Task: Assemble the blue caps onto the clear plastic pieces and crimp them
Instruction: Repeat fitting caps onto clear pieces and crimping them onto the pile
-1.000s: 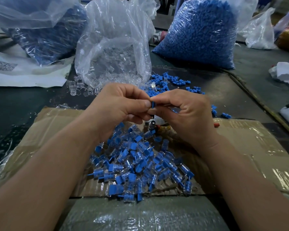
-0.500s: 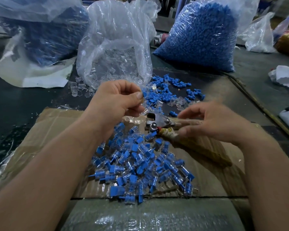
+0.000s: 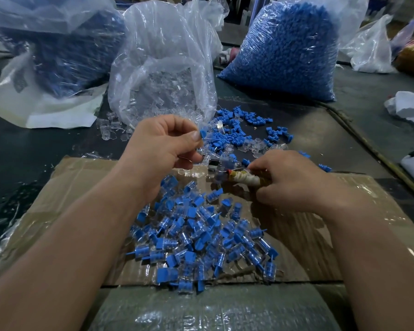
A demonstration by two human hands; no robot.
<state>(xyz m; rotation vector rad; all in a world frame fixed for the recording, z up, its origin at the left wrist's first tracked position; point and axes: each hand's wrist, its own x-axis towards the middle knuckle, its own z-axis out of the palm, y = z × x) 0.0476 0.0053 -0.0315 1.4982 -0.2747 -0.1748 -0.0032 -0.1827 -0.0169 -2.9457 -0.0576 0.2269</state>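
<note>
one blue cap (image 3: 203, 134) shows at the thumb tip of the left hand (image 3: 163, 151), pinched between thumb and forefinger and held up off the table (image 3: 22, 151), just above the loose parts. the fingers hide most of the clear piece it presumably sits on, so i cannot tell how far the cap is seated. the left grip is closed tight on this small part, probably to keep cap and body together while it is offered to the tool.

the right hand (image 3: 294, 182) lies lower and near, its grip curled round the cloth-wrapped handles of the crimping tool (image 3: 245, 179). the tool's metal end points left toward the held part. that end is blurred, and whether it is open cannot be told.

directly below both hands a pile of capped pieces (image 3: 201, 237) lies on a sheet of cardboard (image 3: 58, 187), close to the body, seemingly where done parts get dropped. just beyond the hands, loose blue caps (image 3: 237, 134) are scattered on the table, with a few clear bodies among them, all within a short reach. behind them stand the supplies: an open bag of clear pieces (image 3: 163, 75) and, to its right, a full bag of blue caps (image 3: 289, 51).
</note>
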